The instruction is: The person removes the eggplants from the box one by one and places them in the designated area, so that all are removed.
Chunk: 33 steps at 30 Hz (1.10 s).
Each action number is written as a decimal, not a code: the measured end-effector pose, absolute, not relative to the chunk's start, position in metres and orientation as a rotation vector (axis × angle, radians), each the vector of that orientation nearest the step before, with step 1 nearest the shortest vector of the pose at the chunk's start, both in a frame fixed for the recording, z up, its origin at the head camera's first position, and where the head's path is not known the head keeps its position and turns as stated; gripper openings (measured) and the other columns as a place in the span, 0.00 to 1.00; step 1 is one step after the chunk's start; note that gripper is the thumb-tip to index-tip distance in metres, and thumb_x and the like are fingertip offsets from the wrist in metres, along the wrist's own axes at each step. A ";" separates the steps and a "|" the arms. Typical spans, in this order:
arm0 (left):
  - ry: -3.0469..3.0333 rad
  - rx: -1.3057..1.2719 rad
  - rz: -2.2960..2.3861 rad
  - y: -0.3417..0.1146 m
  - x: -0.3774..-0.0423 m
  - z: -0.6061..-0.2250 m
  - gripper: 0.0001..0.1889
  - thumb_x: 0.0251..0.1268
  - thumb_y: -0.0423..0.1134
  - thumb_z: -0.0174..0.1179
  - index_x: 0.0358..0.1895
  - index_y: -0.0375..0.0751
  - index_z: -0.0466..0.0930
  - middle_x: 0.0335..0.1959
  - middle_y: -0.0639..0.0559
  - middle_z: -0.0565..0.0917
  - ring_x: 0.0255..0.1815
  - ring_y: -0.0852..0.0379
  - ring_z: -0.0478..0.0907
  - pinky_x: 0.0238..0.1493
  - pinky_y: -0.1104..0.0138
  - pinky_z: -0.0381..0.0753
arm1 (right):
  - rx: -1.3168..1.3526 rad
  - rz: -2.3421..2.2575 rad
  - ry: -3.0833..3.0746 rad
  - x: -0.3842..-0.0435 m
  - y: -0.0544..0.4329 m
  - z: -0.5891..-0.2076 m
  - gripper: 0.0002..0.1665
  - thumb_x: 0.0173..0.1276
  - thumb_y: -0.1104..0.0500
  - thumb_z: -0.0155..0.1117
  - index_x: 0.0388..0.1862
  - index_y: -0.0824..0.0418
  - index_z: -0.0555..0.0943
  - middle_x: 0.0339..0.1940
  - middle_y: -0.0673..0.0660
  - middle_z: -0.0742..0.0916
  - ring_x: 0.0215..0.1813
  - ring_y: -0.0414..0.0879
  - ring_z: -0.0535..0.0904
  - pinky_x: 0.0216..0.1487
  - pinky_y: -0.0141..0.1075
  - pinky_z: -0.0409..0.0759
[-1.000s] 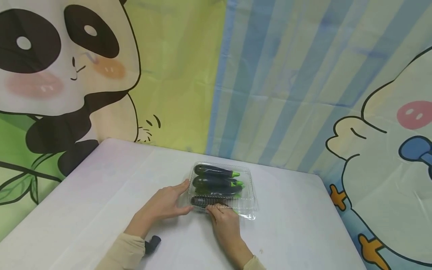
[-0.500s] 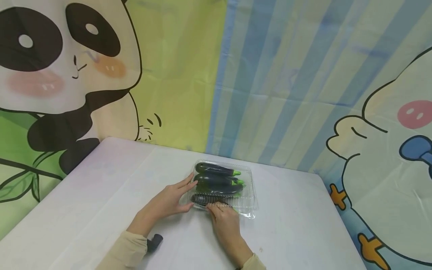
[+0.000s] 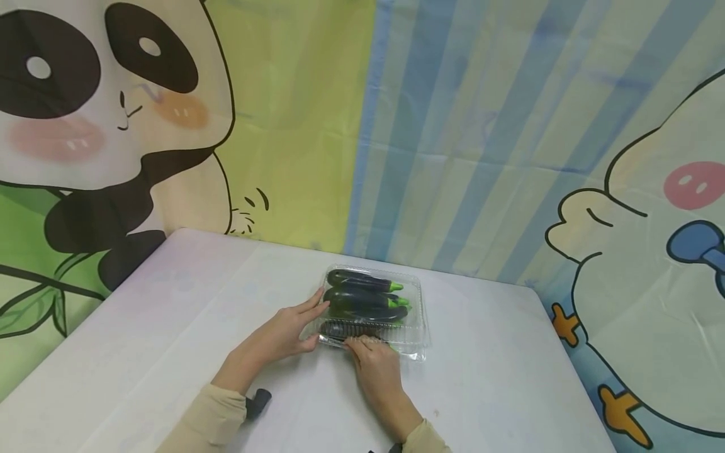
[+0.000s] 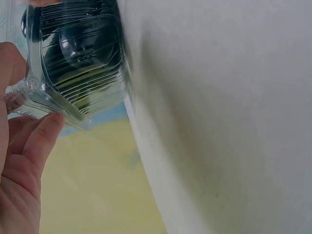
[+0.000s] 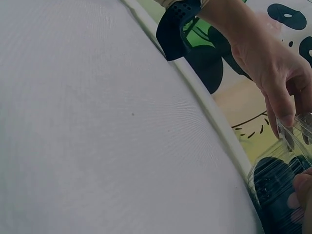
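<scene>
A clear plastic clamshell box [image 3: 416,308] lies on the white table, with several dark eggplants [image 3: 362,297] visible through its lid, green stems to the right. My left hand [image 3: 283,335] holds the box's left side, fingers over the lid's edge and thumb near the front corner. At the front rim, my right hand [image 3: 378,368] pinches the plastic edge with curled fingers. In the left wrist view, left-hand fingers [image 4: 41,139] press against the rim above the ribbed wall [image 4: 92,90]. The right wrist view shows the left thumb [image 5: 282,105] at the box's corner.
The white table [image 3: 487,377] reaches back to a printed cloth backdrop [image 3: 453,157] with cartoon animals and stripes. A dark strap end [image 3: 258,402] sticks out beside the left sleeve [image 3: 206,418].
My left fingers have shifted from the box's left side up onto the lid's edge. The right hand stays at the front rim, and the box has barely moved.
</scene>
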<state>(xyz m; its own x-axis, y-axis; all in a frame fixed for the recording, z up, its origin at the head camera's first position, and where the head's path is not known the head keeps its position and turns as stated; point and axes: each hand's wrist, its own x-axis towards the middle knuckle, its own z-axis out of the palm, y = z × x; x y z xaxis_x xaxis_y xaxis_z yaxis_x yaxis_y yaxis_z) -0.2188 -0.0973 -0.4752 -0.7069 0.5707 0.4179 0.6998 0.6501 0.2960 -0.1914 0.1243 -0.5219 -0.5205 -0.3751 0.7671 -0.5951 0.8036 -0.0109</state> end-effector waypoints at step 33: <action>-2.610 -0.970 -0.701 -0.099 -0.219 -0.473 0.34 0.52 0.33 0.65 0.67 0.34 0.67 0.70 0.36 0.65 0.11 0.75 0.51 0.23 0.79 0.70 | 0.730 0.357 -2.234 -0.192 0.126 -0.521 0.05 0.55 0.54 0.69 0.31 0.51 0.85 0.29 0.45 0.89 0.31 0.37 0.85 0.32 0.27 0.81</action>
<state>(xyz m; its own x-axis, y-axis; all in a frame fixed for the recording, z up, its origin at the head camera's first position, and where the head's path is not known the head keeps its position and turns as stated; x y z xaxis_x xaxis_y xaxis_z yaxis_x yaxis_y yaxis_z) -0.2191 -0.0985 -0.4734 -0.7396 0.5379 0.4046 0.6682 0.6590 0.3453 -0.1921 0.1256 -0.5211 -0.5594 -0.3931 0.7297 -0.6007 0.7989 -0.0301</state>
